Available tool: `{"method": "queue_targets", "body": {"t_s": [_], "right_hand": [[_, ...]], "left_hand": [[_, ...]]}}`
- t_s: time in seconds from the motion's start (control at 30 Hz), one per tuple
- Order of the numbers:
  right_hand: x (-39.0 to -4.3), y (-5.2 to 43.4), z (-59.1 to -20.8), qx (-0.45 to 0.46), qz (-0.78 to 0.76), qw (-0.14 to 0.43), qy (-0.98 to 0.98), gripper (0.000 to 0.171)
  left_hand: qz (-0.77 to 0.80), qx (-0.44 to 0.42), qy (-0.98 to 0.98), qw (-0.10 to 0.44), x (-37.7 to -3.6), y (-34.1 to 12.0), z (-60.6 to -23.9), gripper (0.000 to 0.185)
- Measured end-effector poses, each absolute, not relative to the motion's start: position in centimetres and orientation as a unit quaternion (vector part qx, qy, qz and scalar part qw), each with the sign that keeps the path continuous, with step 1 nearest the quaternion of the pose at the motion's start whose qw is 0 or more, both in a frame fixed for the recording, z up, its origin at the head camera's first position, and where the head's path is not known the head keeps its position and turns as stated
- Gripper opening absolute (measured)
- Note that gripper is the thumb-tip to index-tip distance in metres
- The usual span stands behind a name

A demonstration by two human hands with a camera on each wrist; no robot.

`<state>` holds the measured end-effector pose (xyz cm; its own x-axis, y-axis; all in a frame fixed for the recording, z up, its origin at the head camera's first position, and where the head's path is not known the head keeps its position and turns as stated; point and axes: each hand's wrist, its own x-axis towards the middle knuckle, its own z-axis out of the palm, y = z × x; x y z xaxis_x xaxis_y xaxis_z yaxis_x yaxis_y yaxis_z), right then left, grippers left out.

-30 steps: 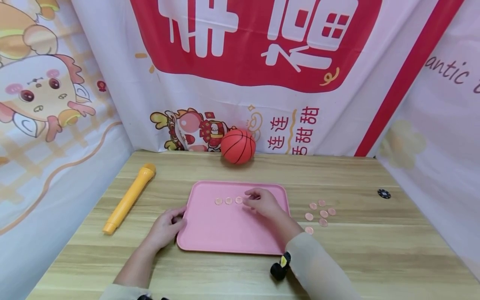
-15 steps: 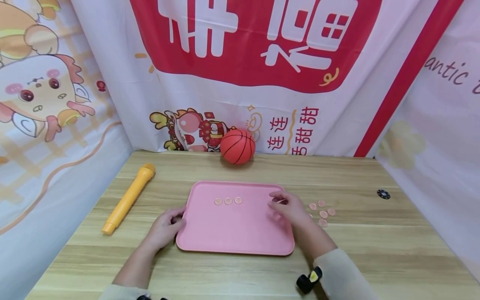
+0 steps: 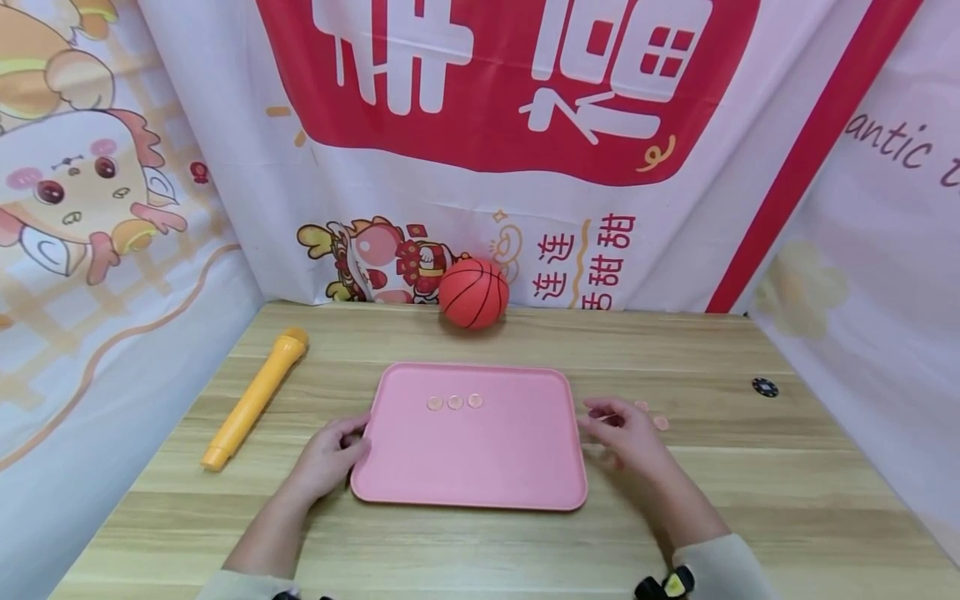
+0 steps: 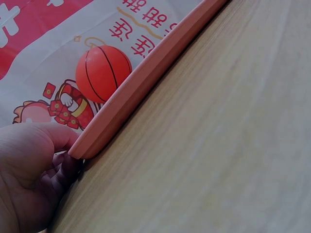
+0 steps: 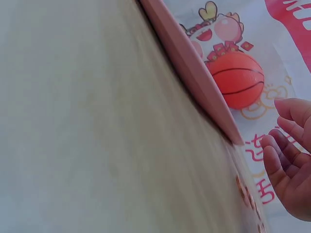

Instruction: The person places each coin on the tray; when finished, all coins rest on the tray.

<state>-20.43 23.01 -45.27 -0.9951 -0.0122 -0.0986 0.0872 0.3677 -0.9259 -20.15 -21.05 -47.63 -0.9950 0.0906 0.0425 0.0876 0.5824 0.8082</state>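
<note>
A pink rectangular tray (image 3: 465,458) lies on the wooden table. Three small copper-coloured coins (image 3: 455,402) form a short row in its upper part. At the tray's left edge, the left hand (image 3: 330,457) grips the rim, its fingertips at the side wall in the left wrist view. Just beyond the right edge hovers the right hand (image 3: 628,435), above loose coins (image 3: 661,423) on the table; it hides some of them. In the right wrist view its fingers (image 5: 284,141) are loosely bent and apart, with nothing seen between them.
An orange toy microphone (image 3: 255,400) lies left of the tray. Behind it, a small red basketball (image 3: 473,292) sits against the printed cloth backdrop (image 3: 660,242). At the far right is a black patterned chip (image 3: 765,387).
The right hand has moved right, from beside the row of coins, across the tray and past its right edge. The three coins stay in place, and the left hand keeps its grip.
</note>
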Motion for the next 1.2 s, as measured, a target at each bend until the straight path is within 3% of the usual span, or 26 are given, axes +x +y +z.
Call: {"method": "queue_targets", "body": {"t_s": [0.37,0.83,1.2], "right_hand": [[-18.3,25.9,-45.8,-0.005,-0.496,0.010,0.868,0.039],[-17.5,27.3,-47.0,0.006,-0.442,0.049,0.896,0.037],[-17.8,27.2,-47.1,-0.028,-0.369,0.033,0.929,0.026]], "left_hand": [[0.453,0.047,0.890,0.007,-20.1,-20.9,-47.6,0.046],[0.448,0.049,0.893,0.003,-20.1,-20.9,-47.5,0.046],[0.450,0.046,0.892,0.004,-20.1,-20.9,-47.4,0.046]]}}
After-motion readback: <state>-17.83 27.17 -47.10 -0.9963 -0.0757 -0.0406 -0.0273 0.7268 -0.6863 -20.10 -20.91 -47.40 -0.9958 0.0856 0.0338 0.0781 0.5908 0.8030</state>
